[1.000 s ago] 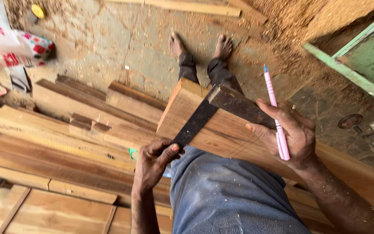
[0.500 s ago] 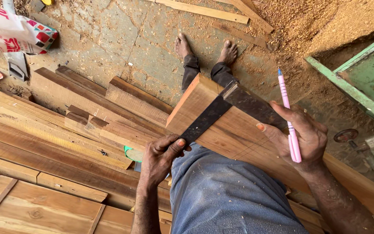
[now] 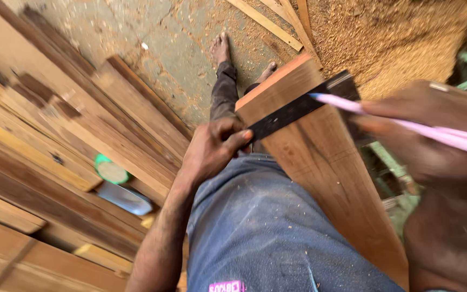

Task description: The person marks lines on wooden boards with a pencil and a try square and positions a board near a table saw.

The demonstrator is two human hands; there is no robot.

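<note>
The board (image 3: 320, 162) lies slanted across the person's lap, its near end running down past the right forearm and its far end ending just above the feet. A dark metal square (image 3: 293, 108) lies flat across that far end, between the two hands. The left hand (image 3: 214, 148) pinches the square's lower end, thumb pressed on the blade at the board's left edge. The right hand (image 3: 433, 135), blurred and close to the camera, is closed around a pink pen (image 3: 406, 121) whose blue tip sits at the square's upper edge. To mark well, the stock of the square should probably sit tight against the board's edge, the left thumb keeping it from sliding, and the pen should run along the blade in one steady stroke without tilting away from it. The board's left edge is just beside the left fingers, so a slip there would likely throw the line off square. To the left of the left hand lies a stack of planks (image 3: 55, 135); beyond both hands are bare concrete floor (image 3: 152, 38) and a heap of sawdust (image 3: 395, 38), leaving open room ahead.
</note>
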